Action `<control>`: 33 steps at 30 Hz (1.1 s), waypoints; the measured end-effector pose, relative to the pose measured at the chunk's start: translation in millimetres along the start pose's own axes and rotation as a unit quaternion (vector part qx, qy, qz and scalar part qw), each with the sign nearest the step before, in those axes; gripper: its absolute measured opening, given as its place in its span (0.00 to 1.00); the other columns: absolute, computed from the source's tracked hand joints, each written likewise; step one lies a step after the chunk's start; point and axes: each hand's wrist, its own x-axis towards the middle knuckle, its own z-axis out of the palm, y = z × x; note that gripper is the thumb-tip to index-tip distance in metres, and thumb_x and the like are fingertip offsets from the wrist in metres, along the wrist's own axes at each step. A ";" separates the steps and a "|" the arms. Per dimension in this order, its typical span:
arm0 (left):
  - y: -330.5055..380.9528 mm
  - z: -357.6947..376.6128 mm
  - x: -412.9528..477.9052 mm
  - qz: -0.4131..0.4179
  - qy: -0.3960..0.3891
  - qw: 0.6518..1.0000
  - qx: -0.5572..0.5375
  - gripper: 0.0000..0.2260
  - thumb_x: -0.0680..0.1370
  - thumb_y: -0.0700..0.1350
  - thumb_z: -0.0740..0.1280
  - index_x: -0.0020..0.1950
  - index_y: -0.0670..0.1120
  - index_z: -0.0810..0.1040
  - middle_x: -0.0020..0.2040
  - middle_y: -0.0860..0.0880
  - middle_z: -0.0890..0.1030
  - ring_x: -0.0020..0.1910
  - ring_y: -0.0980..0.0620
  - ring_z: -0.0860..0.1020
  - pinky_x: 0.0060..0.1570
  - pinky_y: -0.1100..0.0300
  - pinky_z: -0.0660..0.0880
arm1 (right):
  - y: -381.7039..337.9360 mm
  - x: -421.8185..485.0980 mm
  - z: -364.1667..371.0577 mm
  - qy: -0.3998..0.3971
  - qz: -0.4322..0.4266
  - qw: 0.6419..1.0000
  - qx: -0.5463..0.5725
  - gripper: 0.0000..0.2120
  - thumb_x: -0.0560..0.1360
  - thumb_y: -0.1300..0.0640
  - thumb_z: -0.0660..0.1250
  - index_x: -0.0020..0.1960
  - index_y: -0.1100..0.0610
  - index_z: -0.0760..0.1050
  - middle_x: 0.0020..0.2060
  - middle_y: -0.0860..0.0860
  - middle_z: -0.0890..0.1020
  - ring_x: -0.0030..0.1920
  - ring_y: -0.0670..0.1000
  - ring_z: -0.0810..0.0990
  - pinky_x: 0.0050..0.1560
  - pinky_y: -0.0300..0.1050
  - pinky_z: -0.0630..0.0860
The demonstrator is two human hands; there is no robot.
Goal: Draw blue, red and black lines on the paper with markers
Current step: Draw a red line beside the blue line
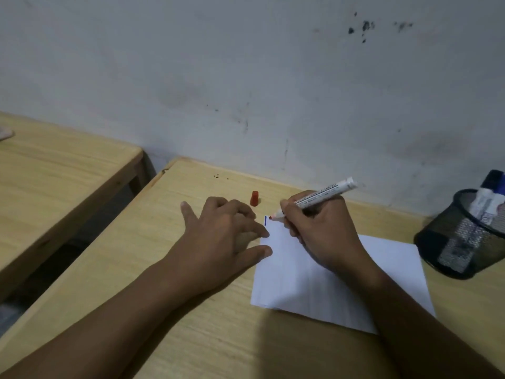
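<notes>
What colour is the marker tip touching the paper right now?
Red, on the marker in the right hand; head view.

- The left hand (218,236) is bare, with no ring, watch or band on it.
- The right hand (322,231) is bare too.
- Both forearms are uncovered, and no sleeve shows on either.
- Fingernails are short and unpainted.

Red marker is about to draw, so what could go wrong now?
1. The red marker tip sits right beside the short blue line at the paper's far corner, so the red stroke might run into the blue or slip onto the table.
2. The left hand pins only the paper's edge with its fingertips, so the sheet could shift.
3. The red cap stands loose on the table and might get knocked away.
</notes>
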 end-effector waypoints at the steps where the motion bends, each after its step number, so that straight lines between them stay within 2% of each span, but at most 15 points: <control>1: -1.5 0.3 -0.8 0.001 -0.002 1.000 -0.001 0.22 0.72 0.69 0.59 0.61 0.65 0.78 0.69 0.60 0.71 0.72 0.53 0.59 0.67 0.25 0.53 | 0.8 0.1 0.7 -0.002 -0.001 1.000 -0.003 0.08 0.78 0.54 0.70 0.43 0.56 0.83 0.31 0.47 0.83 0.30 0.44 0.81 0.31 0.34 0.74; 3: -3.1 1.6 -1.4 -0.001 -0.006 1.000 -0.010 0.23 0.70 0.70 0.57 0.60 0.65 0.78 0.69 0.60 0.71 0.72 0.53 0.59 0.66 0.24 0.52 | 2.4 0.2 1.7 -0.006 -0.004 1.000 0.002 0.09 0.78 0.55 0.70 0.43 0.57 0.83 0.30 0.47 0.83 0.30 0.45 0.80 0.31 0.35 0.74; 9: -2.6 0.2 -2.9 -0.003 -0.006 0.999 -0.034 0.20 0.71 0.67 0.62 0.60 0.65 0.79 0.68 0.60 0.72 0.72 0.54 0.59 0.66 0.25 0.52 | 1.4 -0.7 3.0 -0.011 0.000 1.000 -0.024 0.10 0.79 0.52 0.70 0.42 0.57 0.83 0.34 0.53 0.84 0.35 0.49 0.83 0.34 0.40 0.78; 14: -2.0 0.3 -1.9 -0.004 -0.005 0.999 -0.033 0.20 0.71 0.67 0.62 0.59 0.65 0.80 0.68 0.60 0.72 0.72 0.54 0.60 0.67 0.25 0.53 | 1.8 -1.5 5.0 -0.012 -0.012 0.998 -0.055 0.10 0.79 0.51 0.69 0.40 0.53 0.80 0.33 0.48 0.82 0.35 0.46 0.82 0.34 0.35 0.75; 19: -5.2 -4.5 -1.2 -0.010 -0.009 0.999 -0.033 0.19 0.71 0.67 0.63 0.60 0.64 0.80 0.69 0.60 0.72 0.73 0.54 0.59 0.68 0.25 0.51 | -3.1 0.8 8.5 -0.010 -0.006 0.998 -0.057 0.11 0.79 0.50 0.69 0.42 0.55 0.81 0.35 0.50 0.83 0.36 0.48 0.82 0.35 0.37 0.76; 23: -4.9 -4.6 -1.0 -0.009 -0.012 1.000 -0.026 0.19 0.72 0.67 0.63 0.60 0.65 0.79 0.70 0.60 0.71 0.73 0.54 0.58 0.68 0.26 0.52 | -4.3 1.2 6.3 -0.023 -0.001 0.998 -0.057 0.10 0.79 0.51 0.69 0.39 0.52 0.79 0.33 0.47 0.81 0.34 0.45 0.81 0.35 0.35 0.74; 28: -5.9 -3.4 -0.6 -0.004 -0.006 1.000 -0.026 0.19 0.72 0.66 0.64 0.61 0.64 0.79 0.70 0.60 0.71 0.73 0.54 0.58 0.68 0.26 0.52 | -3.9 2.7 4.7 -0.035 -0.008 0.998 -0.051 0.11 0.78 0.54 0.70 0.36 0.51 0.80 0.28 0.44 0.81 0.33 0.44 0.82 0.35 0.39 0.79; 31: -6.9 -1.6 -0.1 -0.006 -0.004 1.000 -0.021 0.19 0.72 0.66 0.64 0.61 0.64 0.79 0.70 0.60 0.71 0.73 0.55 0.58 0.68 0.27 0.51 | -3.8 2.5 4.5 -0.041 -0.010 0.998 -0.052 0.11 0.78 0.54 0.70 0.36 0.52 0.80 0.29 0.46 0.81 0.33 0.45 0.82 0.37 0.42 0.82; 33: -7.5 -1.0 0.8 -0.005 -0.005 1.000 -0.018 0.19 0.72 0.66 0.64 0.60 0.64 0.79 0.70 0.60 0.71 0.73 0.55 0.58 0.68 0.27 0.52 | -2.8 2.2 4.2 -0.035 -0.008 0.998 -0.043 0.10 0.78 0.55 0.70 0.38 0.53 0.81 0.31 0.47 0.81 0.34 0.46 0.82 0.36 0.41 0.81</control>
